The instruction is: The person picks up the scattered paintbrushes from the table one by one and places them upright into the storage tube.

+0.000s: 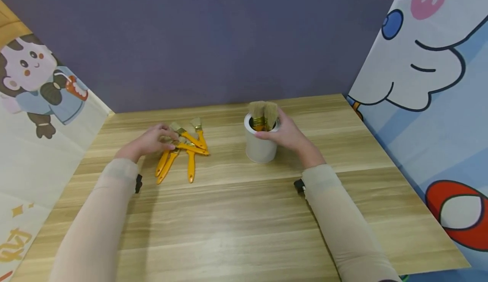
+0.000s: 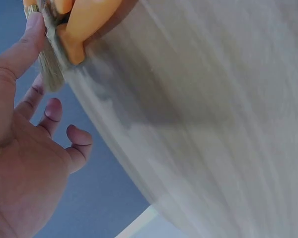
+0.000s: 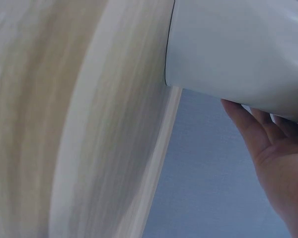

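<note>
On the left of the table, my left hand (image 1: 152,140) pinches a paintbrush (image 1: 193,148) with a yellow handle near its bristle end. Thumb and fingers lie on both sides of its bristles (image 2: 50,74) in the left wrist view. Beneath and around it several more yellow-handled paintbrushes (image 1: 191,170) lie loosely piled. My right hand (image 1: 288,134) grips a white cylindrical container (image 1: 261,148) near the rim, thumb at the front and fingers round the far side. Paintbrushes (image 1: 271,111) stand in this container with bristles up; their handles are mostly hidden inside.
The wood-grain tabletop (image 1: 228,222) meets a dark purple-grey wall (image 1: 213,40) at the back. Cartoon-printed panels (image 1: 423,70) flank the table on both sides. A small black item (image 1: 299,186) sits at the right wrist.
</note>
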The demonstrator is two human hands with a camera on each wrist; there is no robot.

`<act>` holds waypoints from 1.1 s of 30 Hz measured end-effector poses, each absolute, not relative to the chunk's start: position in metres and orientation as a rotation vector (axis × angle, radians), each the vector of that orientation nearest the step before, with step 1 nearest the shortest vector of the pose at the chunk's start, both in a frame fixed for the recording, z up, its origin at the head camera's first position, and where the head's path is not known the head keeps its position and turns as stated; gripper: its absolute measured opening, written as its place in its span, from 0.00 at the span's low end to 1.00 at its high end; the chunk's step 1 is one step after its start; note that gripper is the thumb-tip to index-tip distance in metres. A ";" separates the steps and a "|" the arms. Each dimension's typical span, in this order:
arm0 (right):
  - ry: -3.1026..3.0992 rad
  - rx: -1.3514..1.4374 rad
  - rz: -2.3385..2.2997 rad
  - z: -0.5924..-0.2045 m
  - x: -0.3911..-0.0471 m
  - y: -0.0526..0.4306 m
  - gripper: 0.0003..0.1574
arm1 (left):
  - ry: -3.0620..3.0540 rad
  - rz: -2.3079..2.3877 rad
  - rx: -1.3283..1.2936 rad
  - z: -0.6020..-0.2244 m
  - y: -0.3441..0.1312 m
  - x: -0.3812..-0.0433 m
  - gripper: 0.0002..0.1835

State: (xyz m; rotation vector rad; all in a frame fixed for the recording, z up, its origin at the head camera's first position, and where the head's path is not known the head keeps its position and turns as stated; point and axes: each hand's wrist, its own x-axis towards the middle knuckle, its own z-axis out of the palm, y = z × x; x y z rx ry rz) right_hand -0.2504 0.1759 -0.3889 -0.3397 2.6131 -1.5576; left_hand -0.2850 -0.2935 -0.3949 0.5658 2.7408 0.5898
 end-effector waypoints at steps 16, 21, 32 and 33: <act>2.625 -0.313 -1.562 -0.392 -0.251 0.174 0.75 | 2.650 0.694 0.442 -0.350 -0.293 -0.271 0.24; 2.617 -0.309 -1.567 -0.390 -0.251 0.175 0.74 | 2.719 0.766 0.391 -0.323 -0.279 -0.267 0.24; 2.608 -0.286 -1.540 -0.389 -0.251 0.176 0.76 | 2.698 1.259 0.359 -0.284 -0.233 -0.260 0.21; 2.608 -0.285 -1.538 -0.389 -0.252 0.176 0.76 | 2.684 1.302 0.363 -0.281 -0.229 -0.260 0.21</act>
